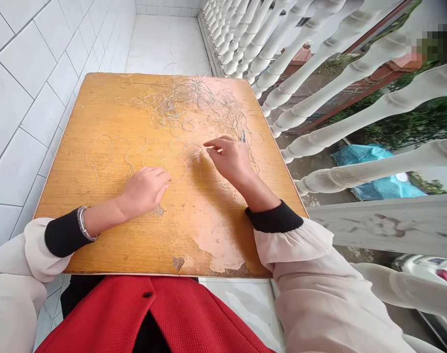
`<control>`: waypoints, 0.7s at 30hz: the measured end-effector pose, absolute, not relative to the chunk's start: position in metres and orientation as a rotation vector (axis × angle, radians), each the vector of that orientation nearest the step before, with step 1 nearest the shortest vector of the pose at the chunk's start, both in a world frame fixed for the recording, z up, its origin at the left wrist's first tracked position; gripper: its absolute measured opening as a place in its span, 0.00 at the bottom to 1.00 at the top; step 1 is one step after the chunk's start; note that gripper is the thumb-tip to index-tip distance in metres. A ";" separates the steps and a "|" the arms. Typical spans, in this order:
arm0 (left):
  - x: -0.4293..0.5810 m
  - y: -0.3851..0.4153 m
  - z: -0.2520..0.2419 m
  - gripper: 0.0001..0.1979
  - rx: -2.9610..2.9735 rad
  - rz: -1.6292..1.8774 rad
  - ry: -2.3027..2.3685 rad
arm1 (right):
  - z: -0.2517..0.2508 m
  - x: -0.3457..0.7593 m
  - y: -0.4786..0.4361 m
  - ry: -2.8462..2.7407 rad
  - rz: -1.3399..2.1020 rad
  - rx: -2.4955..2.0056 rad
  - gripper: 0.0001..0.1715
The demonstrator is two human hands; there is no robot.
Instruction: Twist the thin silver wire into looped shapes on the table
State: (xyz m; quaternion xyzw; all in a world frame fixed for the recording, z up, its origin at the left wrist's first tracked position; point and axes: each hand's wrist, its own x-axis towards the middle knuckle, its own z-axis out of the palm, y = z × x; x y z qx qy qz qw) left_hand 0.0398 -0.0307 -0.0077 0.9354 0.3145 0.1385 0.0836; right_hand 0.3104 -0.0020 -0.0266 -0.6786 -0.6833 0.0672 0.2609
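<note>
Over the near middle of a worn wooden table, my left hand is palm down with loosely bent fingers. Its thumb is a little apart from the index finger, and nothing shows between them. My right hand hovers to the right, index finger and thumb stretched leftward with a small gap. Beside its fingertips lies a thin curved wire. More short wavy wires are laid out in a row to the left. Thin metal tips of a tool show just behind my right hand; the rest is hidden.
A tangled heap of thin wires spreads over the table's far side. White balusters run along the right, close to the table edge. A white tiled wall stands on the left. The tabletop's surface is peeling near the front.
</note>
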 end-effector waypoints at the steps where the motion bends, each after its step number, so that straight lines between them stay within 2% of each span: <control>1: 0.046 -0.028 -0.005 0.09 2.765 0.398 1.002 | -0.025 0.311 -0.002 -1.821 0.188 -1.840 0.18; 5: 0.080 -0.025 -0.001 0.12 2.719 0.204 1.183 | -0.022 0.305 -0.003 -1.729 0.281 -1.845 0.16; 7: 0.093 -0.025 -0.002 0.10 2.716 0.156 1.195 | -0.022 0.300 -0.005 -1.709 0.349 -1.825 0.15; 9: 0.100 -0.024 -0.005 0.08 2.706 0.139 1.216 | -0.022 0.295 -0.007 -1.698 0.413 -1.798 0.14; 18: 0.092 -0.019 -0.014 0.11 2.769 0.168 1.239 | -0.028 0.280 -0.001 -1.533 0.828 -1.696 0.14; 21: 0.088 -0.019 -0.018 0.11 2.826 0.194 1.200 | -0.026 0.278 0.002 -1.599 0.781 -1.705 0.15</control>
